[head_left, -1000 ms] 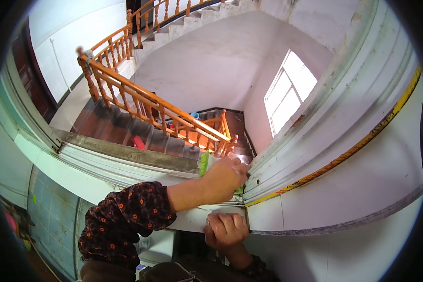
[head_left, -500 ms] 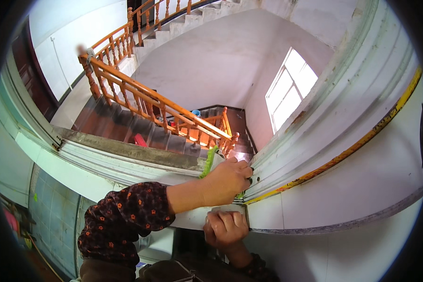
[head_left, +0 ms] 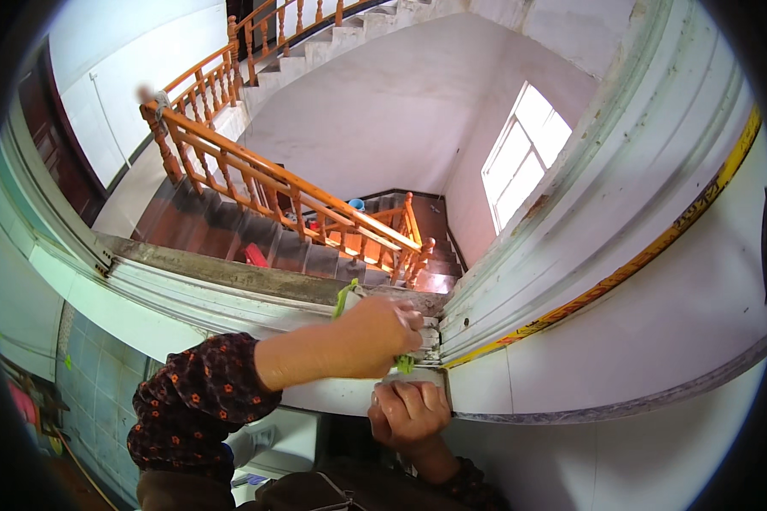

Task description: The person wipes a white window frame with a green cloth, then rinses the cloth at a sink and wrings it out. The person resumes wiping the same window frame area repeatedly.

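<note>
Left hand (head_left: pixel 375 336) grips a green tool (head_left: pixel 346 295) at the white moulding (head_left: pixel 230 302) corner joint; right hand (head_left: pixel 409 413), fingers curled, braces the trim's lower edge, apparently steadying it.

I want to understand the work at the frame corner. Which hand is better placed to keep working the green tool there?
Probably the left hand: it already grips the green tool right at the frame corner. The right hand sits lower, pressed against the frame's underside.

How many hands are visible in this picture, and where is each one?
2. The left hand grips a green tool at the corner of the white frame. The right hand presses against the frame just below it. No others show.
</note>
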`<action>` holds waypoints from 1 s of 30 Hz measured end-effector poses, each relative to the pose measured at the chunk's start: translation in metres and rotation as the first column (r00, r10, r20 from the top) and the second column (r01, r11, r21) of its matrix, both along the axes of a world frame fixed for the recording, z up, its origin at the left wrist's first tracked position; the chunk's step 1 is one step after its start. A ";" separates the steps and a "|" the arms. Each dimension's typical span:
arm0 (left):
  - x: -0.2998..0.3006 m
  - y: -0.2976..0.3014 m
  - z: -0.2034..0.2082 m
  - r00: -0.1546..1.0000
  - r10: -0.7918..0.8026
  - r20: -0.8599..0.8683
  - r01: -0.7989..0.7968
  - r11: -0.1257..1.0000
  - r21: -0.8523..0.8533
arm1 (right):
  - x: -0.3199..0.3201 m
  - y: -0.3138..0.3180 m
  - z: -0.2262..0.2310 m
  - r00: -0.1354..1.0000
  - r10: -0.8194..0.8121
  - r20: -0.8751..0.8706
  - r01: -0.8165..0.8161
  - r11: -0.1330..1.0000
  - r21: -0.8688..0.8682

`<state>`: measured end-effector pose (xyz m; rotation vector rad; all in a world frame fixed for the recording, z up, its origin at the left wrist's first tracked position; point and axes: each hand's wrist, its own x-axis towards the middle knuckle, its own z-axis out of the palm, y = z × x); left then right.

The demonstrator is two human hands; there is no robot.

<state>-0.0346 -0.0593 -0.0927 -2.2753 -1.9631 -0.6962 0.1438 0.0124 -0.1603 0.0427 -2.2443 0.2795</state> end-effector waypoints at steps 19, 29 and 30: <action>0.013 0.029 -0.014 0.995 -0.095 0.039 0.088 0.983 0.162 | 0.001 -0.002 0.004 1.000 -0.002 0.008 0.002 1.000 0.005; 0.007 0.025 -0.006 0.953 0.208 0.218 -0.268 0.917 0.296 | -0.001 -0.001 0.004 1.000 0.002 0.005 -0.003 1.000 0.025; 0.004 0.024 -0.008 0.964 0.139 0.227 -0.205 0.931 0.303 | -0.001 0.000 0.003 1.000 0.001 0.008 -0.001 1.000 0.032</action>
